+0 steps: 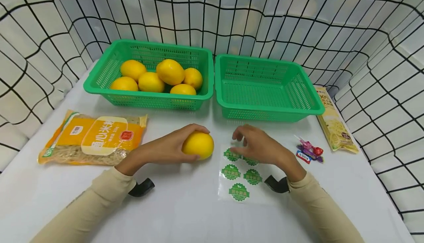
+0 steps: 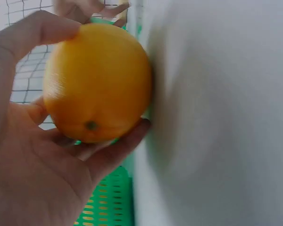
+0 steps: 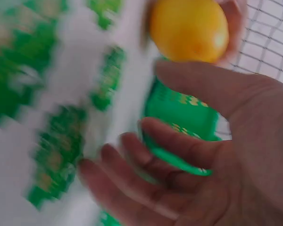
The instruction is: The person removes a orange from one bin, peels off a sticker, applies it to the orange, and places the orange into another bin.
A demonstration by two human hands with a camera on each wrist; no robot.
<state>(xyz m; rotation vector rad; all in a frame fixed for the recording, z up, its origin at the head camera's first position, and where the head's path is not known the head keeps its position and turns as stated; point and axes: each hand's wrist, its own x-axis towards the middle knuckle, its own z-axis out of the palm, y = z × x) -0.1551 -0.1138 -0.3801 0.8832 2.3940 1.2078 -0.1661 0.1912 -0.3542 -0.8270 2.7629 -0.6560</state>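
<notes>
My left hand [image 1: 177,145] grips a yellow-orange orange [image 1: 198,145] from its left side, just above the white table. In the left wrist view, the thumb lies over the orange [image 2: 101,82] and the fingers curl under it, with its small stem mark showing. To the right, my right hand [image 1: 260,145] hovers over a clear sheet of green round stickers [image 1: 239,192]. The right wrist view shows its thumb and fingers [image 3: 179,141] spread apart, loosely bent, with nothing between them. Part of the sheet is hidden beneath this hand.
A green basket [image 1: 155,101] of several oranges stands at the back left, beside a second, empty green basket [image 1: 261,114]. A bag of rice noodles [image 1: 99,140] lies left; wrapped candies [image 1: 310,151] and a slim yellow packet [image 1: 336,121] lie right. Black netting [image 1: 238,14] encloses the table.
</notes>
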